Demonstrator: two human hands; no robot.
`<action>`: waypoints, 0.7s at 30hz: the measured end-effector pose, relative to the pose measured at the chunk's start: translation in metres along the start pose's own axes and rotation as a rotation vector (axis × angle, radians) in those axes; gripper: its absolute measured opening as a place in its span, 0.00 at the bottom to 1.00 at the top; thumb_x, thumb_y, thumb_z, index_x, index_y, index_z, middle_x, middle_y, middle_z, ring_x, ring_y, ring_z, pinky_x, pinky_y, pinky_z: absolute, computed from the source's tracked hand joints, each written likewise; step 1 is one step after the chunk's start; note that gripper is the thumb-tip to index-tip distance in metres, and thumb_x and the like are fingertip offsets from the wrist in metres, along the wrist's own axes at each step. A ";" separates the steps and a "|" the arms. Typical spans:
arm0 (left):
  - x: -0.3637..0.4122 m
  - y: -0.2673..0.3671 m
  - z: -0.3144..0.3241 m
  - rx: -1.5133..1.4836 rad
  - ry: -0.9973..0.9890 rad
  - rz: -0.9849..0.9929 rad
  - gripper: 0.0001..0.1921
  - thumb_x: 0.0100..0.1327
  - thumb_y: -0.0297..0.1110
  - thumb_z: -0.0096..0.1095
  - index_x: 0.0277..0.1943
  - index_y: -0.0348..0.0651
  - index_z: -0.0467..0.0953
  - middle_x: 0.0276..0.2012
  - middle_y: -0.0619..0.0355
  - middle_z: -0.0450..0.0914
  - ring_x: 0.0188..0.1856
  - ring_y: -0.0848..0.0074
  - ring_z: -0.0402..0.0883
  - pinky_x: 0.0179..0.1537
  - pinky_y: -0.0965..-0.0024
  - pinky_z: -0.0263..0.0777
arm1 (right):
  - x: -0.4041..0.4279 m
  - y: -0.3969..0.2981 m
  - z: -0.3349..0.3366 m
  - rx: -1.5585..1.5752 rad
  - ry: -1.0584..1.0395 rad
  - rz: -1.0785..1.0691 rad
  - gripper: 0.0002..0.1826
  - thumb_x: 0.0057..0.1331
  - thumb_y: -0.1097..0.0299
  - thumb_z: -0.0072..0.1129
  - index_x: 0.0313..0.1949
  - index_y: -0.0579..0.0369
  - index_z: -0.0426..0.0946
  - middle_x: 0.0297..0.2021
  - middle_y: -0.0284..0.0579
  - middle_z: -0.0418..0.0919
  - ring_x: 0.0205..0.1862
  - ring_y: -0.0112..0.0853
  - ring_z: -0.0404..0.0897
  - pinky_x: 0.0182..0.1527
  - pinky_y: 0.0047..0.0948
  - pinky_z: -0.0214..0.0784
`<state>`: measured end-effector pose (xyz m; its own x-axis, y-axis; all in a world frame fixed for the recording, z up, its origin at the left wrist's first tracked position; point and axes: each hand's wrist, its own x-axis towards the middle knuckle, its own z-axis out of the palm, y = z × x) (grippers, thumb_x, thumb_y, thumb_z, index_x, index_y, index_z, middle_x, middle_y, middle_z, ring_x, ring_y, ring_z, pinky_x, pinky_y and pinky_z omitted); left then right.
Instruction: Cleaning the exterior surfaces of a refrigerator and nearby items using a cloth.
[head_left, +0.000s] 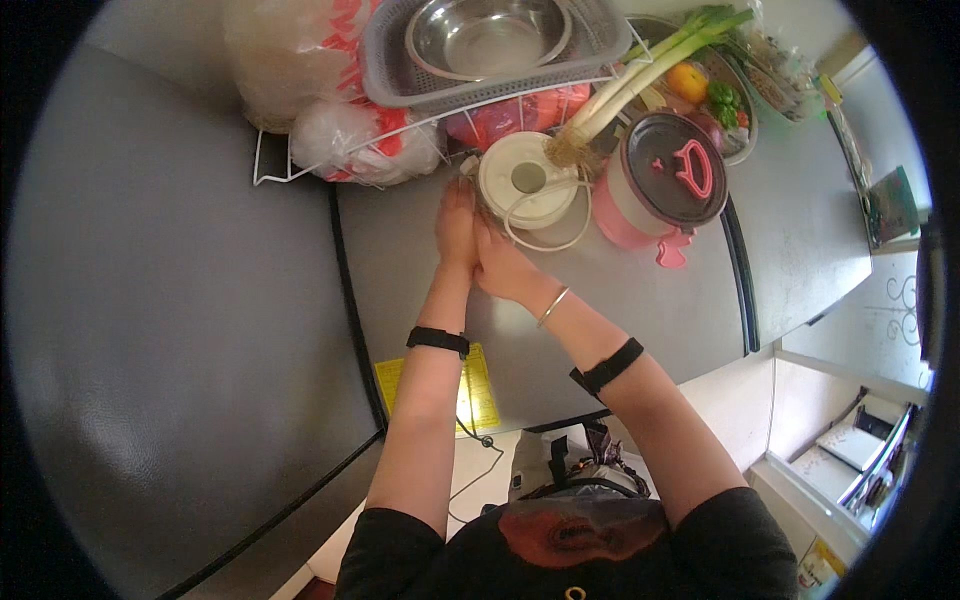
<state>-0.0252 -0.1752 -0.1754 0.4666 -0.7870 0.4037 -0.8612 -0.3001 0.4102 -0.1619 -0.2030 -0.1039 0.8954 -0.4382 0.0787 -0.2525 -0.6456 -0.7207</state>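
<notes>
On the grey surface, my left hand (456, 229) and my right hand (506, 262) touch each other just left of a round white appliance base (495, 187) with a hole in its top and a looped white cord (551, 246). Some thin brown strands show between my fingers and the base; whether I hold them I cannot tell. The roots of a bunch of leeks (630, 82) rest at the base's upper right edge. A pink and white lidded container (634, 214) stands right of the base. My finger positions are partly hidden.
A grey plastic basket (375, 67) holds a steel bowl (487, 45) behind my hands. Plastic bags (367, 146) and a white wire rack (289, 178) are at the back left. An oval tray (746, 150) of vegetables stands at the back right.
</notes>
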 end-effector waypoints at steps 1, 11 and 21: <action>0.005 0.011 0.001 -0.131 -0.012 -0.093 0.26 0.65 0.34 0.51 0.65 0.35 0.66 0.64 0.38 0.67 0.66 0.45 0.66 0.66 0.54 0.61 | -0.004 0.005 -0.004 -0.012 0.002 0.013 0.46 0.54 0.75 0.57 0.68 0.73 0.42 0.67 0.79 0.50 0.68 0.65 0.56 0.67 0.49 0.56; -0.059 0.064 -0.033 -0.247 -0.057 -0.055 0.21 0.61 0.30 0.58 0.57 0.35 0.75 0.60 0.39 0.73 0.65 0.47 0.69 0.65 0.56 0.64 | -0.068 -0.017 -0.021 -0.192 -0.222 0.124 0.38 0.58 0.70 0.59 0.64 0.68 0.51 0.65 0.79 0.55 0.60 0.63 0.71 0.56 0.51 0.71; -0.128 0.199 -0.025 -0.321 -0.118 -0.184 0.24 0.55 0.27 0.62 0.58 0.40 0.75 0.63 0.44 0.72 0.65 0.52 0.70 0.62 0.60 0.68 | -0.195 0.022 -0.074 -0.196 -0.249 -0.008 0.28 0.59 0.71 0.55 0.55 0.70 0.56 0.52 0.75 0.70 0.44 0.63 0.79 0.46 0.50 0.75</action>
<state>-0.2514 -0.1210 -0.1251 0.5647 -0.7978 0.2109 -0.6498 -0.2724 0.7096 -0.3688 -0.1780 -0.0842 0.9538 -0.2817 -0.1047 -0.2894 -0.7672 -0.5724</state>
